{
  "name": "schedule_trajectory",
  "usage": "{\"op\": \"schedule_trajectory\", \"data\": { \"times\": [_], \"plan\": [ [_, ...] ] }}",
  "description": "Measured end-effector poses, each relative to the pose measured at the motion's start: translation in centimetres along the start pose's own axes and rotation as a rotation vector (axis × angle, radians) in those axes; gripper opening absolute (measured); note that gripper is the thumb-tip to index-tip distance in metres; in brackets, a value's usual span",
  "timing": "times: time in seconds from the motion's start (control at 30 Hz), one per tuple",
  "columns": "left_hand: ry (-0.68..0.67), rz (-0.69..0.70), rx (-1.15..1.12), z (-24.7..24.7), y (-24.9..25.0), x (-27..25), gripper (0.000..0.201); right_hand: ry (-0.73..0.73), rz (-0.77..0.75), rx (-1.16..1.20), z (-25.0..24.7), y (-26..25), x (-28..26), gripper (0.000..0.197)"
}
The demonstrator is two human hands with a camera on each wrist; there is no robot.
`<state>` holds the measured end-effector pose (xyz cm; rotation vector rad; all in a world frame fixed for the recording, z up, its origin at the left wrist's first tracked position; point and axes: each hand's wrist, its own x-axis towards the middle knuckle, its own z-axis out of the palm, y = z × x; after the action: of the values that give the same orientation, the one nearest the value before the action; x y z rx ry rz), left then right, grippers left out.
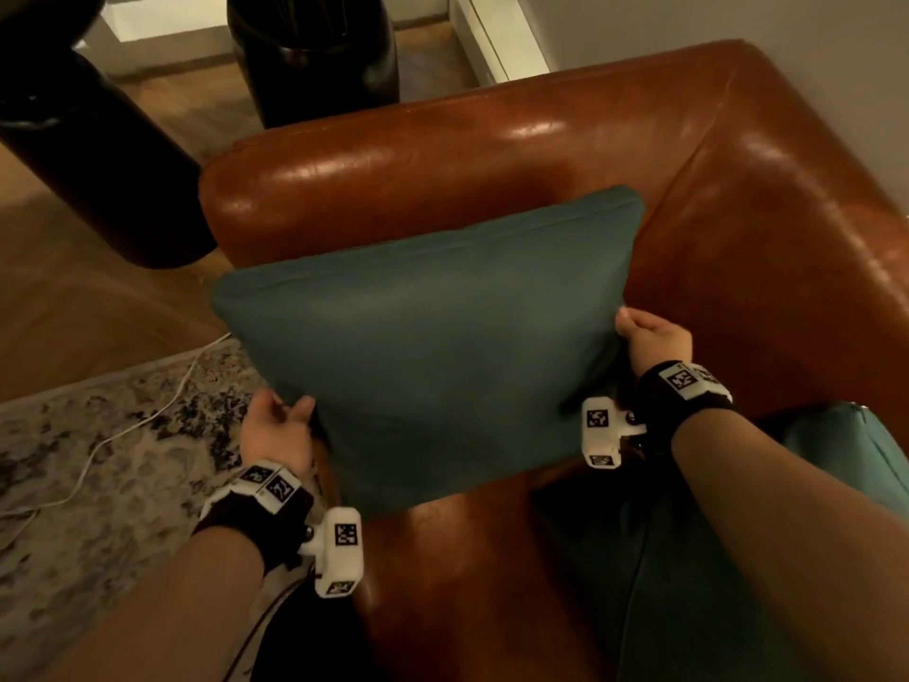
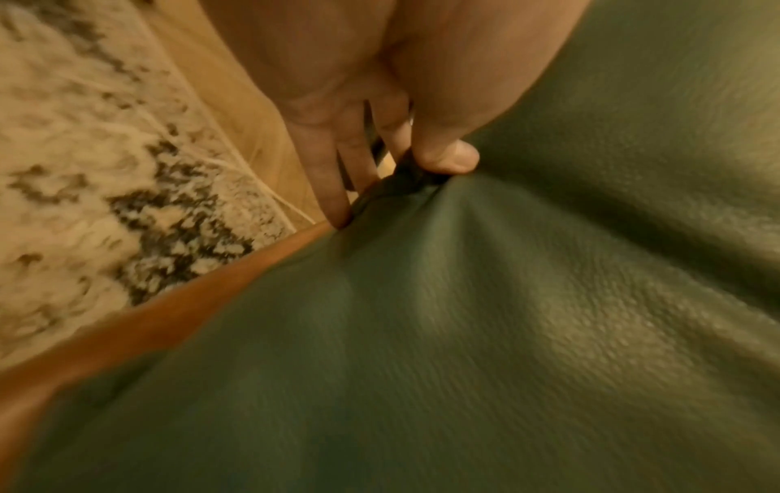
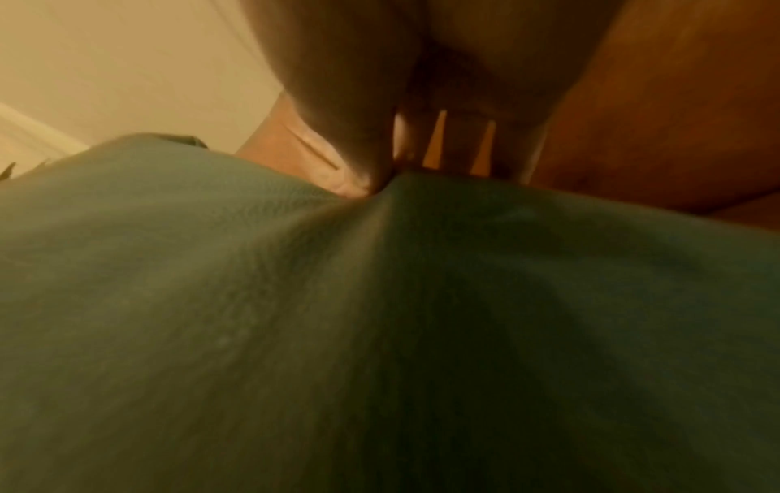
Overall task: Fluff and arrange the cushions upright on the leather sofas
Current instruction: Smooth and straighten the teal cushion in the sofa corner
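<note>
Glossy brown leather sofa [image 1: 492,155] filled the view. Nearest, left hand [image 1: 275,430] at 7 o'clock and right hand [image 1: 654,342] at 3 pinched the teal pebbled-leather cushion [image 1: 433,347] by opposite edges above the seat; it looked soft, light, slightly slick, best gripped at the seams.

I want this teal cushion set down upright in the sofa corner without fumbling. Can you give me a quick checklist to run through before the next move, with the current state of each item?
1. Left hand grips the teal cushion at its edge: ok; the left wrist view shows thumb and fingers pinching it.
2. Right hand grips the opposite edge: ok.
3. Cushion lifted off the seat: cannot tell; its lower edge meets the leather sofa.
4. Corner by the backrest free of objects: ok where visible; the cushion hides part of it.
5. Second teal cushion out of the way: ok, it lies nearer, beneath the right forearm.
6. White cable clear of the sofa: ok, it lies on the rug.
</note>
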<state>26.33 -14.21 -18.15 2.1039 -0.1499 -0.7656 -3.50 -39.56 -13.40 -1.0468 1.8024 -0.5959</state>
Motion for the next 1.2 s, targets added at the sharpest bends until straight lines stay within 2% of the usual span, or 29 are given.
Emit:
{"op": "schedule_trajectory", "data": {
  "times": [0.1, 0.2, 0.27, 0.33, 0.5, 0.57, 0.67, 0.77, 0.87, 0.97, 1.03, 1.13, 1.2],
  "plan": [
    [0.007, 0.052, 0.093, 0.2, 0.3, 0.6, 0.009, 0.067, -0.034, -0.038, -0.5, -0.7, 0.7, 0.028],
    [0.025, 0.13, 0.176, 0.7, 0.3, 0.2, 0.008, 0.061, -0.064, -0.074, -0.6, -0.3, 0.9, 0.031],
    [0.046, 0.133, 0.198, 0.8, -0.1, 0.0, 0.011, 0.011, -0.064, -0.108, -0.6, -0.2, 0.6, 0.033],
    [0.013, 0.104, 0.177, 0.7, -0.6, -0.3, 0.02, -0.029, -0.025, -0.124, -1.0, -0.4, 0.6, 0.035],
    [-0.187, -0.056, 0.163, 1.4, -1.3, -3.9, 0.046, -0.179, 0.17, -0.076, -1.7, 0.6, -0.1, 0.03],
    [-0.159, -0.064, 0.2, 1.9, -1.6, -4.2, 0.047, -0.15, 0.169, -0.095, -1.5, 1.3, -0.3, 0.025],
    [-0.047, -0.082, 0.18, 2.0, -1.5, -3.0, 0.035, -0.017, 0.145, -0.159, -1.4, 1.4, -0.1, 0.014],
    [-0.003, -0.256, 0.0, 1.5, -2.8, -0.3, 0.042, 0.064, 0.148, -0.158, -1.7, 1.4, 0.3, 0.018],
    [-0.014, -0.35, -0.086, 1.3, -4.8, 1.6, 0.038, 0.06, 0.154, -0.16, -1.6, 1.4, 0.2, 0.018],
    [0.026, -0.307, -0.104, 1.4, -4.5, 0.3, 0.023, 0.006, 0.163, -0.149, -1.9, 1.5, 0.4, 0.012],
    [-0.032, -0.257, -0.085, 1.3, -5.1, -0.9, 0.022, -0.048, 0.177, -0.14, -2.1, 1.9, 0.6, 0.018],
    [-0.226, -0.29, 0.03, 1.6, -6.5, -2.2, 0.043, -0.138, 0.222, -0.243, -1.8, 3.4, 0.5, 0.027],
    [-0.228, -0.297, 0.189, 2.5, -7.2, -2.5, 0.041, -0.187, 0.214, -0.318, -1.4, 4.9, 1.0, 0.028]
  ]
}}
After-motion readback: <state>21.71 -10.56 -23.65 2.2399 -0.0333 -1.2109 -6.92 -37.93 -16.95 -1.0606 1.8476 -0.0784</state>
